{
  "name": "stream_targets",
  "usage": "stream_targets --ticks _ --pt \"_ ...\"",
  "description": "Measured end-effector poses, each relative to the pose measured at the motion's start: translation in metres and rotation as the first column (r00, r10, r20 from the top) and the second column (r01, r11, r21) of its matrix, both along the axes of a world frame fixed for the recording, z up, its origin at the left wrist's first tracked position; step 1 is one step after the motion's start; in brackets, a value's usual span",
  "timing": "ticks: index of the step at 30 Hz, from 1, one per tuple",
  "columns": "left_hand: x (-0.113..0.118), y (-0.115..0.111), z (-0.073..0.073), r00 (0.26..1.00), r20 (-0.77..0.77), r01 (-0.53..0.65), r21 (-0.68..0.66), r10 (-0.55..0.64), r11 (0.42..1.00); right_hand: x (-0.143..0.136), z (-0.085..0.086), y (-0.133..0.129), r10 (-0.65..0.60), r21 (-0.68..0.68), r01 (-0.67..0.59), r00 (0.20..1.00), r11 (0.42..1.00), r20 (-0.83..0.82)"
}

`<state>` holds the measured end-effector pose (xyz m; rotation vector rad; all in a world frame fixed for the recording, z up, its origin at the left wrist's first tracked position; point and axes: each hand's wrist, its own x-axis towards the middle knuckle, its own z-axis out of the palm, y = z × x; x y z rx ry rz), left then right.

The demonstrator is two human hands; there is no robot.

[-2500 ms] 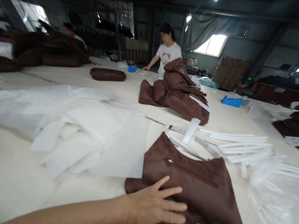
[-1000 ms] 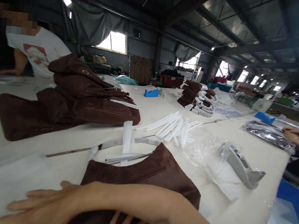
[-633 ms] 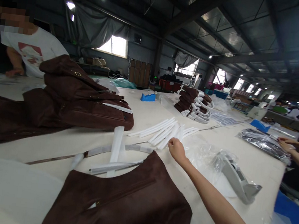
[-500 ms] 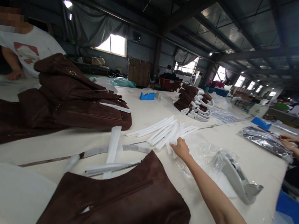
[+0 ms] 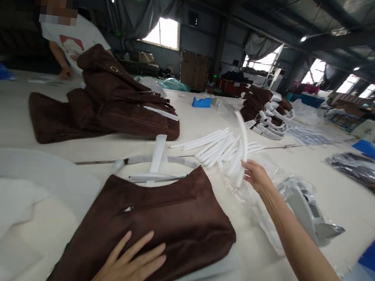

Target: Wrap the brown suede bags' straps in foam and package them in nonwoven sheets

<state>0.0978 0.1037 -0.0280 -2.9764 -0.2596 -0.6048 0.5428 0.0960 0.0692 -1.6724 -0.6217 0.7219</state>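
Note:
A dark brown handbag (image 5: pixel 178 212) lies on the white table in front of me. My left hand (image 5: pixel 133 261) rests flat on its lower front, fingers spread. My right hand (image 5: pixel 255 174) pinches a white foam strip (image 5: pixel 242 138), which stands up and curves at its top. Just behind that hand lies a loose pile of similar white strips (image 5: pixel 215 148). The bag's strap (image 5: pixel 168 159), wrapped in white, loops out beyond its top edge. A flat white strip (image 5: pixel 158 153) crosses the strap.
Several brown bags (image 5: pixel 119 109) are heaped at the back left. More bags with wrapped handles (image 5: pixel 263 108) are stacked at the back. A grey tape dispenser (image 5: pixel 309 210) is right of my forearm. A blue dispenser (image 5: pixel 201 102) stands farther off. One person is behind the heap, another's hands at right.
My right hand has lifted one white strip up from the pile. My left hand has come further into view, flat on the handbag. The view has shifted left and down.

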Motion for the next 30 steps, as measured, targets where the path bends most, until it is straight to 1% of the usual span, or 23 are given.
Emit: stream_targets --ticks 1,3,5,6,7,9,11,13,14,16,19,22,24,26,28,30 --pt "0.0 -0.004 0.005 0.999 -0.038 -0.02 -0.076 0.017 0.997 -0.004 0.005 -0.018 0.017 0.049 -0.015 0.999 0.999 -0.045" --pt "0.0 -0.01 0.013 0.996 -0.09 -0.004 -0.208 -0.015 0.978 -0.017 0.013 -0.059 0.054 0.174 -0.026 0.986 0.984 -0.155" --pt "0.002 -0.011 0.019 0.991 -0.128 -0.021 -0.354 -0.026 0.935 -0.038 0.016 -0.104 0.076 0.306 0.017 0.954 0.952 -0.289" --pt "0.003 -0.011 0.021 0.989 -0.143 -0.033 -0.425 -0.031 0.905 -0.052 0.015 -0.127 0.078 0.343 0.051 0.933 0.938 -0.351" --pt "0.004 -0.01 0.024 0.986 -0.164 -0.058 -0.487 -0.026 0.871 -0.069 0.013 -0.151 0.072 0.346 0.078 0.913 0.935 -0.401" --pt "0.006 -0.009 0.03 0.982 -0.186 -0.087 -0.585 -0.029 0.806 -0.108 0.002 -0.194 0.07 0.279 0.075 0.876 0.957 -0.477" --pt "0.009 -0.008 0.038 0.979 -0.199 -0.104 -0.655 -0.039 0.749 -0.153 -0.012 -0.228 0.105 0.184 0.004 0.81 0.983 -0.576" --pt "0.011 -0.007 0.047 0.972 -0.227 -0.124 -0.707 -0.056 0.696 -0.196 -0.027 -0.246 0.142 0.104 -0.097 0.703 0.99 -0.697" --pt "0.012 -0.007 0.052 0.967 -0.245 -0.138 -0.727 -0.066 0.673 -0.217 -0.034 -0.249 0.155 0.078 -0.146 0.647 0.986 -0.747" --pt "0.013 -0.005 0.061 0.953 -0.289 -0.17 -0.755 -0.089 0.633 -0.253 -0.044 -0.239 0.179 0.076 -0.206 0.547 0.976 -0.818" --pt "0.013 -0.001 0.072 0.931 -0.343 -0.208 -0.776 -0.123 0.596 -0.298 -0.051 -0.204 0.216 0.133 -0.214 0.435 0.968 -0.874" --pt "0.014 0.003 0.079 0.912 -0.379 -0.22 -0.778 -0.159 0.589 -0.332 -0.055 -0.165 0.231 0.147 -0.246 0.359 0.958 -0.904" --pt "0.015 0.003 0.082 0.903 -0.395 -0.225 -0.771 -0.17 0.596 -0.35 -0.057 -0.144 0.255 0.157 -0.29 0.341 0.944 -0.905" --pt "0.018 0.001 0.082 0.897 -0.413 -0.24 -0.753 -0.156 0.612 -0.361 -0.059 -0.128 0.282 0.169 -0.316 0.359 0.934 -0.89" --pt "0.02 -0.003 0.078 0.895 -0.43 -0.26 -0.719 -0.118 0.645 -0.367 -0.061 -0.115 0.31 0.181 -0.325 0.408 0.928 -0.859" --pt "0.021 -0.008 0.07 0.906 -0.419 -0.261 -0.672 -0.065 0.693 -0.368 -0.064 -0.105 0.341 0.198 -0.328 0.466 0.924 -0.816"
